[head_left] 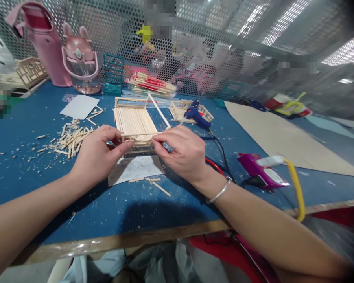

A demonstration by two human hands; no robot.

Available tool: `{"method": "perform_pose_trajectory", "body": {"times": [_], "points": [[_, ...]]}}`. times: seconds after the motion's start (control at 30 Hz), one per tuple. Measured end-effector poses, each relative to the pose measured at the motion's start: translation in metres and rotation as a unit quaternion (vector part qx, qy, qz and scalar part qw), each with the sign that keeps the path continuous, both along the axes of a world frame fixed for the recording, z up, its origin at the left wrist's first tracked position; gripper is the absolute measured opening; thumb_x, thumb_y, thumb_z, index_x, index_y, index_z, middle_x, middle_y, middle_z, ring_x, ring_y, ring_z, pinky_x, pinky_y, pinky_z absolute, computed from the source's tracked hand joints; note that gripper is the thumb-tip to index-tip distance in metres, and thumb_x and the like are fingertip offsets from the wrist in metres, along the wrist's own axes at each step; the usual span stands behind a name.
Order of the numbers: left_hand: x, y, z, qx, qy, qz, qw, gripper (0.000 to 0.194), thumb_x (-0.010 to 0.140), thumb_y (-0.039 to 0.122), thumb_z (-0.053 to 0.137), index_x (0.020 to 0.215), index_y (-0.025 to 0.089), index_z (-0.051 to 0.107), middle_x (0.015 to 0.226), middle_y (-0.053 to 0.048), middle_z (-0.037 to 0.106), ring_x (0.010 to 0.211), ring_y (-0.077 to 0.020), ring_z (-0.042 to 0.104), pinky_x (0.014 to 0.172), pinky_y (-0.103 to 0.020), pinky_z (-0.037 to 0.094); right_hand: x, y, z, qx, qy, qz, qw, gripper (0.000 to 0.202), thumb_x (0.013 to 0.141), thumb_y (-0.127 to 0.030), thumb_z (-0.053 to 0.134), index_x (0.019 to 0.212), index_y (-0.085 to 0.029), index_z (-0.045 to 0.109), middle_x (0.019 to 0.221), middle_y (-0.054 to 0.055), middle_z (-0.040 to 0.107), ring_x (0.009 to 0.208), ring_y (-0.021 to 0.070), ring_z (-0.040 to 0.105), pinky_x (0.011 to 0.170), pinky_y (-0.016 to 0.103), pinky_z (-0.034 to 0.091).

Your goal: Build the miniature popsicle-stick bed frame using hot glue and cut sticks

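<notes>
A small model made of thin wooden sticks (pixel 134 118) stands on the blue table, with a slatted floor, a low rail at its far side and a stick slanting at its right. My left hand (pixel 103 149) pinches the near left end of a wooden stick (pixel 141 135) along the model's front edge. At the other end, my right hand (pixel 179 147) closes thumb and finger on the same stick. Below the model lies a printed paper sheet (pixel 138 168), partly covered. Several loose stick pieces (pixel 157 185) rest near it.
A pile of cut sticks (pixel 72 139) lies at left beside white paper (pixel 80 107). A blue glue gun (pixel 197 114) rests against a small stick frame (pixel 177 109). Pink bottle (pixel 50 47), clear bottle (pixel 82 63), bundled sticks (pixel 152 84), purple device (pixel 264 171) and cardboard (pixel 283 137) surround the work.
</notes>
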State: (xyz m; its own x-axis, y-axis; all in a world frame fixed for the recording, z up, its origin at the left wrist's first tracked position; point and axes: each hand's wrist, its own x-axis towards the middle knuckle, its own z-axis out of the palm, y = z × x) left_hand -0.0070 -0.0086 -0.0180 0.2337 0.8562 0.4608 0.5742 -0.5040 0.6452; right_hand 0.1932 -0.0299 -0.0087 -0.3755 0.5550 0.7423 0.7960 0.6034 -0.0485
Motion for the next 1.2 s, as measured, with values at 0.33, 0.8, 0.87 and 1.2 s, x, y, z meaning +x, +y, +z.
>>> {"method": "perform_pose_trajectory", "body": {"times": [0.33, 0.8, 0.87, 1.2], "points": [[0.000, 0.001, -0.001, -0.007, -0.001, -0.001, 1.000, 0.017, 0.077, 0.032, 0.063, 0.069, 0.018, 0.061, 0.070, 0.000, 0.059, 0.065, -0.0127, 0.053, 0.061, -0.026, 0.042, -0.001, 0.000, 0.000, -0.008, -0.024, -0.031, 0.999, 0.017, 0.084, -0.020, 0.052, 0.076, -0.020, 0.067, 0.075, 0.003, 0.068, 0.072, 0.0155, 0.058, 0.069, 0.031, 0.042], [0.000, 0.001, -0.001, -0.014, -0.021, -0.014, 1.000, 0.013, 0.076, 0.029, 0.064, 0.071, 0.017, 0.061, 0.070, 0.000, 0.057, 0.065, -0.0122, 0.052, 0.060, -0.025, 0.042, 0.002, -0.005, 0.000, 0.047, -0.009, -0.007, 0.999, 0.007, 0.079, -0.017, 0.057, 0.080, -0.017, 0.063, 0.068, 0.001, 0.066, 0.064, 0.0140, 0.056, 0.064, 0.029, 0.039], [0.000, 0.001, -0.001, -0.014, -0.023, -0.017, 0.999, 0.013, 0.076, 0.028, 0.064, 0.071, 0.017, 0.061, 0.070, 0.000, 0.057, 0.065, -0.0120, 0.051, 0.060, -0.024, 0.041, 0.003, -0.006, 0.000, 0.057, 0.004, -0.009, 0.998, 0.006, 0.075, -0.015, 0.056, 0.078, -0.017, 0.061, 0.065, 0.000, 0.063, 0.062, 0.0141, 0.054, 0.062, 0.029, 0.040], [0.000, 0.002, 0.000, -0.019, -0.013, -0.010, 1.000, 0.015, 0.076, 0.030, 0.062, 0.068, 0.017, 0.060, 0.073, -0.001, 0.059, 0.066, -0.0127, 0.053, 0.059, -0.025, 0.042, 0.012, -0.013, 0.011, -0.120, 0.039, -0.011, 0.992, 0.009, 0.075, -0.013, 0.051, 0.073, -0.016, 0.059, 0.066, 0.000, 0.062, 0.059, 0.0109, 0.055, 0.060, 0.024, 0.042]]}}
